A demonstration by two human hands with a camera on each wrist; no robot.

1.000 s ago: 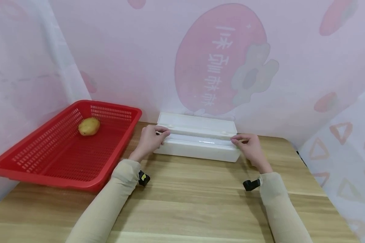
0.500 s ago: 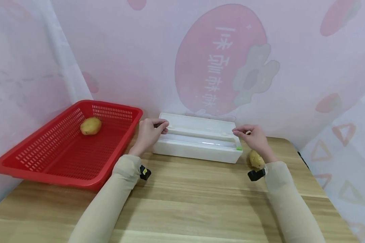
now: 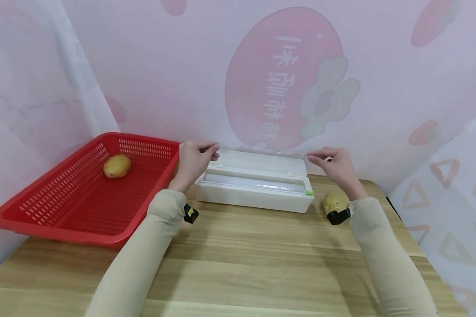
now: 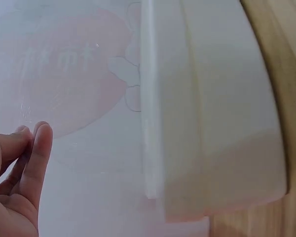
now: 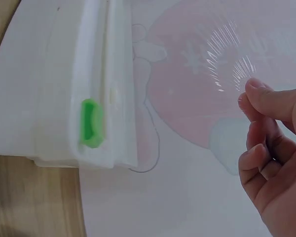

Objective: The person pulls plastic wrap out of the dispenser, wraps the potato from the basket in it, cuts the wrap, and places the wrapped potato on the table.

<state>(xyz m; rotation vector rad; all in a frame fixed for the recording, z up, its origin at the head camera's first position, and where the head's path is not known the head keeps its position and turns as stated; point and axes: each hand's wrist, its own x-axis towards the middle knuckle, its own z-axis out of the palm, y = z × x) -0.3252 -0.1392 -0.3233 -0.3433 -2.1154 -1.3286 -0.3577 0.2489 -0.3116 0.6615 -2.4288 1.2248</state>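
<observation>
A white cling film dispenser [image 3: 254, 199] stands on the table against the back wall, its lid [image 3: 262, 164] tipped back. Inside lies the shiny film roll [image 3: 258, 182]. Clear cling film [image 5: 223, 54] is stretched between the hands, showing as fine glints and creases near the fingertips in the right wrist view. Above the dispenser's left end, the left hand [image 3: 194, 160] pinches one film corner between thumb and fingers. The right hand [image 3: 336, 169] pinches the other corner, past the dispenser's right end. A green cutter slider [image 5: 92, 123] sits at that end.
A red plastic basket [image 3: 59, 230] at the left holds one potato [image 3: 117, 166]. Another potato [image 3: 335, 201], partly behind the right wrist camera, lies on the wooden table [image 3: 262, 264] right of the dispenser. A pink printed cloth [image 3: 174, 79] hangs close behind.
Both hands have risen from the dispenser's opening to above it, drawing the film up. The right hand has also moved slightly right, uncovering the green slider and the potato beside it.
</observation>
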